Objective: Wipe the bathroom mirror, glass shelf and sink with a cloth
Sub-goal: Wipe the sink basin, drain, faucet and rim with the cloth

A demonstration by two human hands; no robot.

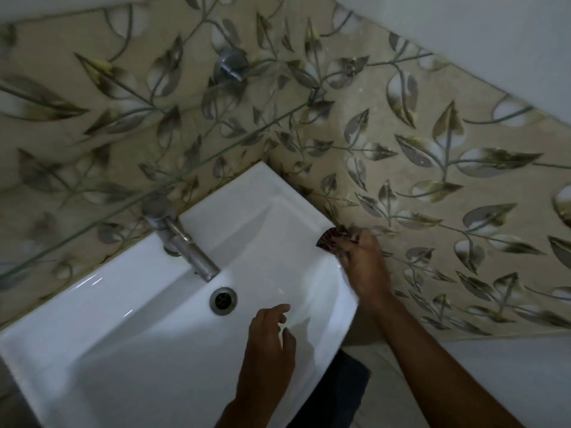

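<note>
A white sink [123, 319] fills the lower left, with a chrome tap [185, 245] at its back and a round drain [223, 300] in the basin. My right hand [361, 261] grips a small dark striped cloth [332, 239] at the sink's right rim, close to the tiled wall. My left hand [268, 344] hovers over the basin's front right part, fingers loosely curled, holding nothing. The edge of a glass shelf [173, 177] runs diagonally above the tap. No mirror is in view.
Beige tiles with a leaf pattern [432, 180] cover both walls meeting at the corner behind the sink. A chrome wall fitting [230, 64] sticks out above the shelf. Pale floor and a dark patch [340, 393] show below the sink's right edge.
</note>
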